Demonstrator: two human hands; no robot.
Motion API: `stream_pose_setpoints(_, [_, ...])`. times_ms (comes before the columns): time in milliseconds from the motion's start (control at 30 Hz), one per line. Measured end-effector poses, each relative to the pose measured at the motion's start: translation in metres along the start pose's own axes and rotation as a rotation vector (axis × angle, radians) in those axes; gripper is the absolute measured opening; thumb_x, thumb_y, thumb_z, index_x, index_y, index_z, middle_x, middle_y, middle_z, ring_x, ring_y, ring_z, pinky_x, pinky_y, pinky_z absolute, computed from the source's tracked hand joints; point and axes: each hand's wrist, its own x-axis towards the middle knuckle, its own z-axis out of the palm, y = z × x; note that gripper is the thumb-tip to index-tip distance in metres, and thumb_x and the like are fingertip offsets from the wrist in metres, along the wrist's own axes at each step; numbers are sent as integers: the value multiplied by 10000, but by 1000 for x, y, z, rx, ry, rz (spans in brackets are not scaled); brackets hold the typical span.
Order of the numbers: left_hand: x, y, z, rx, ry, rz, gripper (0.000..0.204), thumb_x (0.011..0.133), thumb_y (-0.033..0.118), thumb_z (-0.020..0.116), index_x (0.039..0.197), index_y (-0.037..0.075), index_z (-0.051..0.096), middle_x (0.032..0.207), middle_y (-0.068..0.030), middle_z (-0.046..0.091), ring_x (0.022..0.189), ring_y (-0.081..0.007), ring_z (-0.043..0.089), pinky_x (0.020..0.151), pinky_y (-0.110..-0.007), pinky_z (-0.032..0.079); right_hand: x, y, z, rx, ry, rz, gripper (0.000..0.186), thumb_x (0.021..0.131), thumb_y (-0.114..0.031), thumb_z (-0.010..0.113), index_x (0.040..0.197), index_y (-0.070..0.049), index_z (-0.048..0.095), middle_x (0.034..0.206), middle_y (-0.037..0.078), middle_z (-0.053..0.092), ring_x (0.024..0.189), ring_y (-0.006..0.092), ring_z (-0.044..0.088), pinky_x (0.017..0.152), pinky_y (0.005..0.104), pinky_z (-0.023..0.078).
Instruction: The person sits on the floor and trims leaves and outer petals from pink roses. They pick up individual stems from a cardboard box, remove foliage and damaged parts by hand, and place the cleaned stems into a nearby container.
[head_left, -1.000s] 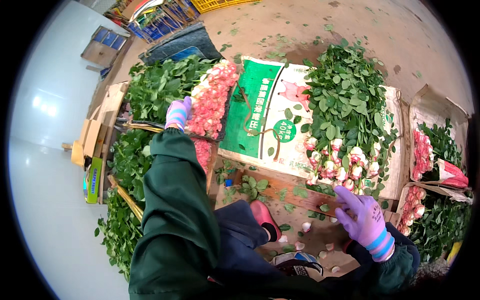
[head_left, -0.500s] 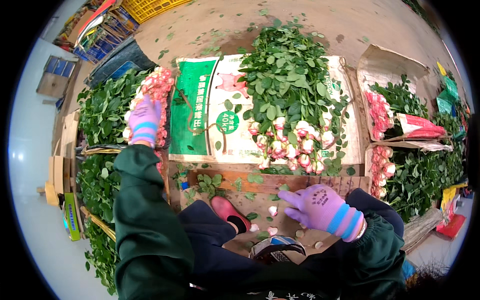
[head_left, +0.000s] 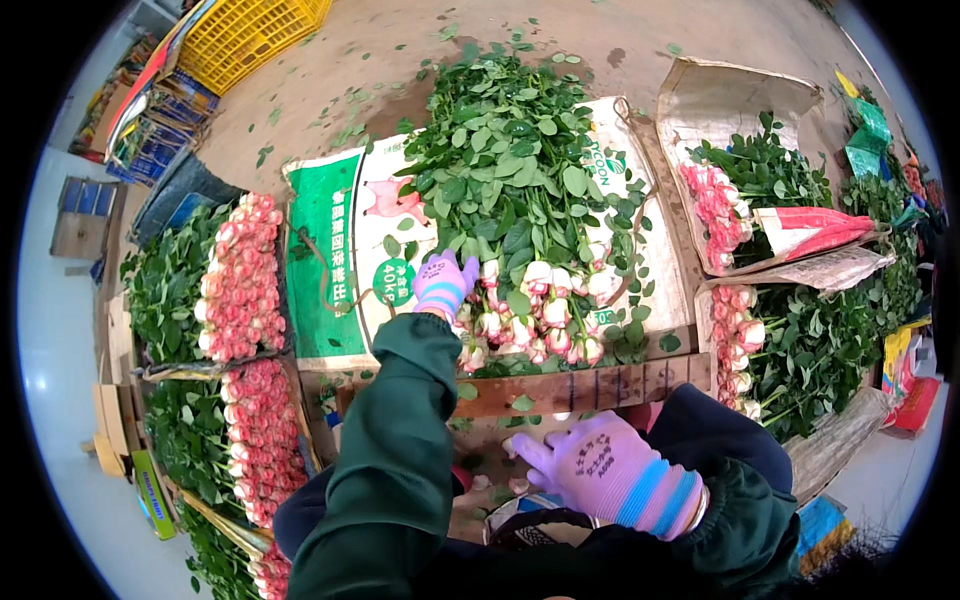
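Note:
A pile of leafy roses (head_left: pixel 515 160) lies on a white and green printed sack (head_left: pixel 325 250), its white-pink blooms (head_left: pixel 540 310) facing me. My left hand (head_left: pixel 443 284), in a purple glove with a blue-striped cuff, reaches to the left edge of this pile, beside the leaves and blooms. Its fingers look apart, and no stem can be made out in them. Nearer to me, my right hand (head_left: pixel 595 462) in a matching glove hovers over the floor with fingers pointing left and apart. Nothing shows in its grasp. A wooden board (head_left: pixel 530 388) runs between the sack and my right hand.
Stacked pink roses (head_left: pixel 242 280) stand at the left, with another bundle (head_left: pixel 262 430) nearer me. On the right are wrapped roses (head_left: pixel 715 215) and a further bunch (head_left: pixel 737 340). A yellow crate (head_left: pixel 250 40) is at the far left. Loose leaves dot the floor.
My left hand has moved right, from the stacked roses at the left to the middle pile. My right hand has shifted slightly left and nearer to me. The whole view has turned.

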Motion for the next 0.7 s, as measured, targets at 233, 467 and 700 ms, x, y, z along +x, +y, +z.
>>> stream_pose_setpoints(233, [43,41,34,-162,-1,-273,728,854,629,515,1391,139,476,1439,-133,431,1339,-331,385,1053,-504,349,-7,17,4,-168,68,-14,429,946,-391,509,1278,-121,540,749,17,600,608,165,602,507,310,423])
stream_pose_setpoints(467, [93,-30,52,-572,210,-127,428,805,355,628,1056,13,682,1023,-211,686,958,-360,649,843,-401,493,0,17,2,-202,16,-12,432,933,-399,526,1260,-118,555,758,13,592,615,148,583,497,304,416])
stream_pose_setpoints(700, [22,-111,-3,-1094,-159,162,282,953,221,535,1072,-16,633,944,-109,682,843,-181,641,729,-302,513,-5,7,7,-170,100,-21,385,919,-392,556,1176,-106,560,669,28,585,590,189,615,500,327,443])
